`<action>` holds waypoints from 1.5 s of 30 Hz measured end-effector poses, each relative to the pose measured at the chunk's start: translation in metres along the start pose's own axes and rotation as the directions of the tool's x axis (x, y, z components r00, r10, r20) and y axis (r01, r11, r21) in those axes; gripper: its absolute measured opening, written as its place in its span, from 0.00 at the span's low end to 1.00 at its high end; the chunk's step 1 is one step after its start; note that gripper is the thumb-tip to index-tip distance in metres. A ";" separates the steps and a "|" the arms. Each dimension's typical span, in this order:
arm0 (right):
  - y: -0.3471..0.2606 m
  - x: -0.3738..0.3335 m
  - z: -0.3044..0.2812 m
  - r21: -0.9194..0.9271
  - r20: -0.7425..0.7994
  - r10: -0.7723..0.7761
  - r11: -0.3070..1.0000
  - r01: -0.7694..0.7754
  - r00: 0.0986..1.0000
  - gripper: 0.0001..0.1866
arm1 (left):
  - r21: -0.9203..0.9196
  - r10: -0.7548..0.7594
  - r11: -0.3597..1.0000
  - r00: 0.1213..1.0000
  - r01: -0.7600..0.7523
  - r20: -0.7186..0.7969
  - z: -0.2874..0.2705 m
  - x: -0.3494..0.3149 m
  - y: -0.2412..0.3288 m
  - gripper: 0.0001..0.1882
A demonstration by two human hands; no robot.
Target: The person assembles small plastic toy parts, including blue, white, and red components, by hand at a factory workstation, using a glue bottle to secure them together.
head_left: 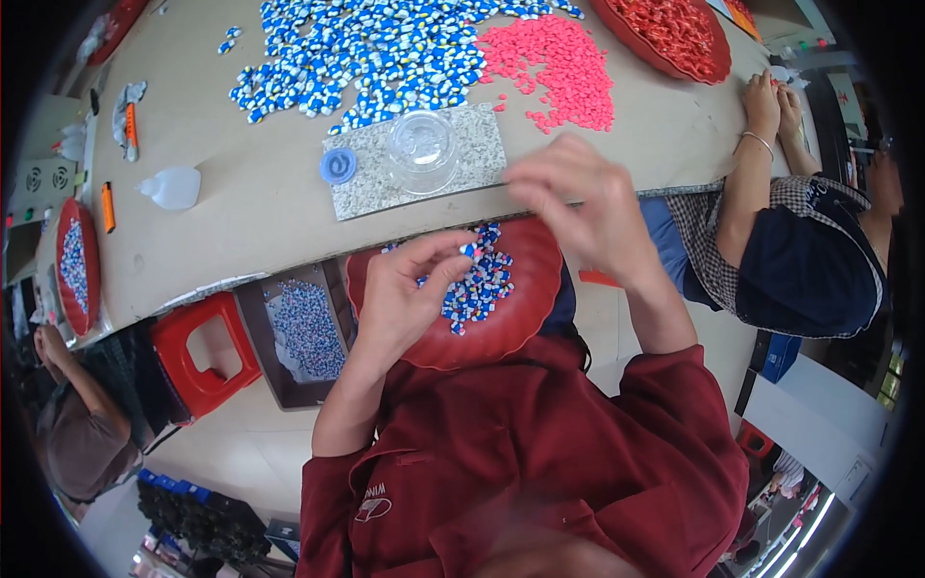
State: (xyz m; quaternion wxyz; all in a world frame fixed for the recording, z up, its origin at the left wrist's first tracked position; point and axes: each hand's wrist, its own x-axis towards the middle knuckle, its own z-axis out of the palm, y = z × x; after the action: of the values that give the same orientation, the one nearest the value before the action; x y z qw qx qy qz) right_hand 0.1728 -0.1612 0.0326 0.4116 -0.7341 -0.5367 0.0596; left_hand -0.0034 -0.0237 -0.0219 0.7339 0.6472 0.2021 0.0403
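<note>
Beige surface (260,207) spreads beyond the tray (528,323), over which the left hand (397,297) pinches a piece (469,249) between its fingers; the right hand (595,200) is blurred, any hold impossible to tell. Slack pinching could drop the piece into the pile (474,297).

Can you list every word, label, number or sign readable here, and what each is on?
Red shirt: white lettering beside an oval emblem; I won't copy the wording.
Pale panel, far left: two dark curved-wave signs, no word legible.
Co-worker's dark clothing, right: small pale marking, too small to read.
Blue-and-white pieces: no lettering I can make out.
</note>
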 end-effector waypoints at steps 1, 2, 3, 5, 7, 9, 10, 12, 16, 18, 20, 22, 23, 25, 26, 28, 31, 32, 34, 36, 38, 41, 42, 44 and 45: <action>0.006 0.005 -0.003 -0.119 -0.025 0.091 0.988 -0.093 0.996 0.07 | 0.148 -0.032 0.988 0.999 0.032 -0.003 -0.001 -0.001 -0.006 0.12; 0.016 0.010 -0.004 -0.122 -0.033 0.094 0.988 -0.097 0.995 0.07 | 0.294 -0.021 0.956 0.999 0.009 0.036 -0.002 -0.002 -0.013 0.14; 0.026 0.015 -0.003 -0.204 -0.076 0.088 0.974 -0.102 0.993 0.07 | 0.377 -0.055 0.926 0.997 0.028 0.061 -0.002 -0.004 -0.012 0.14; 0.038 0.025 0.000 -0.286 -0.116 0.099 0.949 -0.129 0.988 0.07 | 0.460 -0.091 0.887 0.993 0.045 0.079 -0.004 -0.006 -0.002 0.15; 0.045 0.032 0.004 -0.322 -0.135 0.082 0.939 -0.122 0.987 0.06 | 0.436 -0.221 0.887 0.969 0.151 0.114 -0.008 -0.008 0.019 0.14; 0.048 0.036 0.007 -0.354 -0.154 0.063 0.928 -0.114 0.986 0.05 | 0.326 -0.183 0.934 0.979 0.143 0.094 -0.021 -0.009 0.028 0.14; 0.049 0.037 0.008 -0.373 -0.119 0.085 0.919 -0.124 0.989 0.05 | 0.210 -0.149 0.969 0.986 0.132 0.068 -0.029 -0.010 0.034 0.13; 0.048 0.039 0.009 -0.377 -0.082 0.095 0.918 -0.119 0.992 0.05 | 0.227 -0.070 0.968 0.986 0.103 -0.148 -0.047 -0.001 0.058 0.12; 0.044 0.033 0.007 -0.383 -0.090 0.087 0.917 -0.115 0.992 0.04 | 0.532 0.280 0.846 0.832 0.021 -0.478 -0.085 0.051 0.061 0.11; 0.043 0.030 0.006 -0.427 -0.031 0.054 0.902 -0.062 0.998 0.03 | 0.710 0.505 0.703 0.737 -0.049 -0.449 -0.099 0.069 0.061 0.10; 0.045 0.027 0.008 -0.476 -0.018 0.021 0.879 -0.027 1.000 0.04 | 0.748 0.527 0.660 0.754 -0.072 -0.392 -0.102 0.085 0.059 0.09; 0.042 0.028 0.011 -0.526 -0.004 -0.006 0.850 0.003 1.000 0.06 | 0.782 0.545 0.615 0.772 -0.101 -0.329 -0.101 0.092 0.057 0.09; 0.039 0.031 0.014 -0.565 0.009 -0.047 0.824 0.044 0.999 0.06 | 0.800 0.549 0.592 0.777 -0.101 -0.308 -0.100 0.095 0.055 0.08; 0.040 0.035 0.018 -0.618 0.042 -0.101 0.779 0.105 0.994 0.06 | 0.814 0.553 0.570 0.784 -0.110 -0.281 -0.100 0.100 0.052 0.08; 0.041 0.034 0.018 -0.623 0.040 -0.094 0.776 0.099 0.995 0.06 | 0.830 0.569 0.548 0.775 -0.107 -0.276 -0.101 0.101 0.050 0.08; 0.044 0.033 0.018 -0.593 0.025 -0.096 0.800 0.092 0.995 0.06 | 0.845 0.586 0.525 0.765 -0.105 -0.269 -0.101 0.103 0.048 0.09; 0.051 0.031 0.016 -0.544 0.031 -0.065 0.836 0.071 0.997 0.06 | 0.848 0.572 0.520 0.778 -0.100 -0.259 -0.101 0.103 0.048 0.09; 0.051 0.031 0.016 -0.544 0.032 -0.065 0.836 0.072 0.997 0.06 | 0.845 0.563 0.525 0.785 -0.098 -0.258 -0.100 0.102 0.049 0.09; 0.051 0.033 0.015 -0.542 0.044 -0.064 0.837 0.077 0.997 0.06 | 0.843 0.555 0.529 0.791 -0.096 -0.258 -0.100 0.102 0.049 0.10; 0.045 0.031 0.010 -0.543 0.023 -0.058 0.837 0.062 0.998 0.07 | 0.853 0.579 0.505 0.783 -0.128 -0.225 -0.101 0.102 0.047 0.11; 0.039 0.029 0.008 -0.532 0.008 -0.063 0.845 0.058 0.998 0.08 | 0.844 0.566 0.519 0.794 -0.133 -0.223 -0.101 0.100 0.049 0.11; 0.023 0.018 0.001 -0.364 -0.102 0.008 0.930 -0.044 0.995 0.04 | 0.815 0.531 0.560 0.819 -0.146 -0.218 -0.101 0.099 0.052 0.11; 0.015 0.017 -0.002 -0.260 -0.101 0.102 0.958 -0.125 0.990 0.04 | 0.795 0.510 0.587 0.832 -0.152 -0.217 -0.103 0.097 0.052 0.11; 0.009 0.010 -0.006 -0.154 -0.091 0.193 0.966 -0.205 0.977 0.05 | 0.788 0.495 0.601 0.836 -0.134 -0.236 -0.105 0.095 0.053 0.10; 0.009 0.006 -0.006 -0.118 -0.088 0.222 0.966 -0.231 0.971 0.06 | 0.747 0.440 0.659 0.850 -0.086 -0.291 -0.106 0.092 0.054 0.09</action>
State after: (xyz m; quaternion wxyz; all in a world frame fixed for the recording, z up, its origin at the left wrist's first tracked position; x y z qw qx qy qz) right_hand 0.1857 -0.1602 0.0329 0.3740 -0.8172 -0.4363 0.0445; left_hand 0.0546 0.1131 -0.0007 0.3449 0.8739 0.2658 0.2162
